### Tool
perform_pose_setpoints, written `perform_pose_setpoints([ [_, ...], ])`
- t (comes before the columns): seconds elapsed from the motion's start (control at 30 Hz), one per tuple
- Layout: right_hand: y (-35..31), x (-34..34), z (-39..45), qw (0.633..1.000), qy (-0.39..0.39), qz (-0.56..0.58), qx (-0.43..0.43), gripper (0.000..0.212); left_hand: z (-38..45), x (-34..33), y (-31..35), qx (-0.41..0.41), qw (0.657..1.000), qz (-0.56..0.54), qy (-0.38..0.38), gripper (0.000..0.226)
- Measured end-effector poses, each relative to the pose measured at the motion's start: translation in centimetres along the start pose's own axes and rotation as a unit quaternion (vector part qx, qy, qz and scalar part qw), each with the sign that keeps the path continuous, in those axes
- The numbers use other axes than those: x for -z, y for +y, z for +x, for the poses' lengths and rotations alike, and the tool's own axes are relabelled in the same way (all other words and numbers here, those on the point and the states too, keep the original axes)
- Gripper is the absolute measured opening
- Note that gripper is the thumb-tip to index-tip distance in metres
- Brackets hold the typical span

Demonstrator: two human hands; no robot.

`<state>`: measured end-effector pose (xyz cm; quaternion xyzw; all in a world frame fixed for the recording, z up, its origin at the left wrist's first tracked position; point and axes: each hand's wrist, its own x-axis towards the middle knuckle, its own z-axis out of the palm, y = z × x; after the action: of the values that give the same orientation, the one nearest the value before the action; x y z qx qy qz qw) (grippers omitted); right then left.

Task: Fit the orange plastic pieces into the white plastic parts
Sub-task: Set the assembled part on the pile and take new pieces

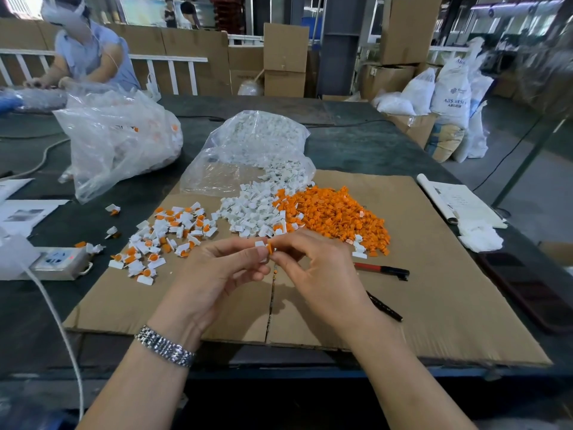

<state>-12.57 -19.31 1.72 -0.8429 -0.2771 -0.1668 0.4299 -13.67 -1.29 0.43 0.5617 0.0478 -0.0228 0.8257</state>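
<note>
My left hand (217, 271) pinches a small white plastic part (261, 247) above the cardboard sheet (434, 290). My right hand (313, 268) pinches an orange piece (270, 248) right against that white part. Behind the hands lies a heap of loose white parts (248, 212), and to its right a heap of orange pieces (335, 212). To the left, several white parts with orange pieces fitted (164, 240) are scattered over the cardboard and the dark table.
A clear bag of white parts (257, 141) lies behind the heaps, a larger bag (117, 138) at the left. Two pens (383, 270) lie right of my hands. A power strip (59, 262) and papers (465, 203) flank the cardboard. A person (86, 48) works at the far left.
</note>
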Motion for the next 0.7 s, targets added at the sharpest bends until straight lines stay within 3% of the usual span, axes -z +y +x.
perform_pose_setpoints([
  [0.2, 0.2, 0.0, 0.0, 0.999, -0.016, -0.028, 0.020, 0.019, 0.1, 0.1, 0.1, 0.036, 0.999, -0.007, -0.008, 0.033],
  [0.33, 1.6, 1.2, 0.5, 0.996, -0.034, -0.044, -0.071, 0.033, 0.0, -0.2, 0.0, 0.021, 0.998, -0.060, 0.005, 0.025],
  [0.4, 3.4, 2.3, 0.7, 0.970, -0.069, -0.182, -0.147, 0.045, 0.0, -0.2, 0.0, 0.016, 0.997, -0.077, 0.005, 0.022],
  [0.5, 5.3, 3.5, 0.2, 0.891, -0.161, -0.339, -0.254, 0.062, 0.1, 0.0, 0.0, 0.009, 0.996, -0.083, 0.005, 0.024],
  [0.57, 6.2, 3.5, -0.1, 0.860, -0.212, -0.377, -0.273, 0.059, 0.3, 0.1, -0.1, 0.007, 0.996, -0.086, 0.002, 0.027],
  [0.7, 6.9, 3.4, -0.2, 0.857, -0.219, -0.400, -0.242, 0.034, 0.5, 0.3, -0.5, 0.004, 0.997, -0.082, 0.008, 0.032],
])
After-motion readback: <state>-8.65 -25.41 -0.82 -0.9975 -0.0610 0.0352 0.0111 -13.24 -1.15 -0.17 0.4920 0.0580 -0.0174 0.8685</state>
